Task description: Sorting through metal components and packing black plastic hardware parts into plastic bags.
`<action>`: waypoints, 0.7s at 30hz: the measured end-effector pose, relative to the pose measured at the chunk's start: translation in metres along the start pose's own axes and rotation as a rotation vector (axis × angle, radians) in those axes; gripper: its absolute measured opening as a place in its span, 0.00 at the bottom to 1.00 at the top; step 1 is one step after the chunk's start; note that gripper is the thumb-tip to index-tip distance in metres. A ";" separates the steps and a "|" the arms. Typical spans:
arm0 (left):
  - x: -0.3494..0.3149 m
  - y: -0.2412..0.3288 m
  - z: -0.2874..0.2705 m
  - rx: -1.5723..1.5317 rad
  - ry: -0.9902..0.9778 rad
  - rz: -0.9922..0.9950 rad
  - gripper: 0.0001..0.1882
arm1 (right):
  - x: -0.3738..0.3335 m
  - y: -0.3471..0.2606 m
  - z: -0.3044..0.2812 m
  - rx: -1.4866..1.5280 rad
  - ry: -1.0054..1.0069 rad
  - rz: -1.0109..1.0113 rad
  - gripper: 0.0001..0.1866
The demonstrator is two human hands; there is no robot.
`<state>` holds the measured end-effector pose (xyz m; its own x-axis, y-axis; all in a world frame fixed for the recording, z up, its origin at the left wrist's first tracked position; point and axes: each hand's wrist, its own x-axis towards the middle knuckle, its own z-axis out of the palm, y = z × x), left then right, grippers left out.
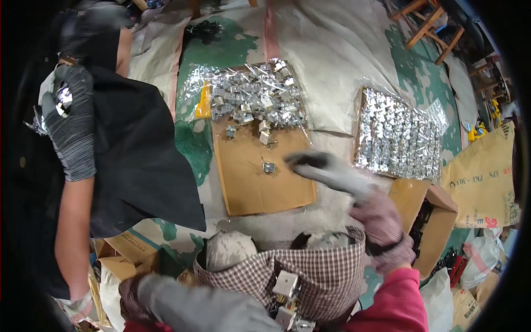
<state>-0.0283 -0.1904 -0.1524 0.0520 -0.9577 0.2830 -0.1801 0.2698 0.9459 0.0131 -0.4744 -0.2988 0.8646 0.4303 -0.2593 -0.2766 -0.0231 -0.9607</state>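
Observation:
My right hand point(332, 172), in a pale glove with dark fingertips, reaches in from the right over a brown cardboard sheet point(265, 196). Motion blurs its fingers. Just left of them, apart from the hand, lies a small metal part point(269, 167). My left hand point(221, 310), in a grey glove, is low over my lap, its fingers hard to make out at the lower edge. Beside it, several boxy metal parts point(285, 283) rest on my checked apron point(326, 271); whether the hand grips any cannot be told. More metal parts point(254, 91) lie heaped on the sheet's far half.
A yellow tool or holder point(204, 100) stands left of the heap. To the right lies a tray of metal parts in rows point(398, 135), near an open cardboard box point(423, 221). A co-worker's gloved hand point(69, 116) holds metal parts at the left. Wooden stool legs point(428, 27) show far right.

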 end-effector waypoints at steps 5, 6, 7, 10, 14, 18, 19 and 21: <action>0.009 -0.061 -0.056 -0.211 0.612 -0.509 0.10 | 0.115 0.122 0.035 -1.055 0.190 0.102 0.49; 0.013 -0.092 -0.054 -0.270 0.748 -0.705 0.11 | 0.123 0.126 0.034 -1.294 0.064 0.227 0.57; 0.013 -0.125 -0.056 -0.329 0.813 -0.759 0.13 | 0.128 0.150 0.036 -1.445 0.075 0.169 0.51; -0.013 -0.230 -0.068 -0.157 0.938 -0.915 0.20 | 0.121 0.169 0.048 -1.247 0.194 -0.002 0.37; -0.005 -0.317 -0.090 0.867 0.774 -0.859 0.27 | 0.095 0.166 0.046 -1.081 0.367 -0.006 0.19; 0.028 -0.356 -0.110 1.190 0.551 -0.851 0.36 | 0.069 0.175 0.009 -0.854 0.503 0.017 0.24; 0.019 -0.370 -0.114 1.282 0.482 -0.872 0.34 | 0.066 0.172 0.001 -0.850 0.502 0.015 0.24; 0.031 -0.373 -0.113 1.309 0.361 -0.873 0.26 | 0.049 0.169 -0.031 -0.003 0.442 0.276 0.22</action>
<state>0.1513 -0.3096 -0.4788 0.7658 -0.6416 -0.0426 -0.6351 -0.7651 0.1066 0.0211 -0.4850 -0.4769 0.8543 -0.0140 -0.5196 -0.5188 -0.0847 -0.8507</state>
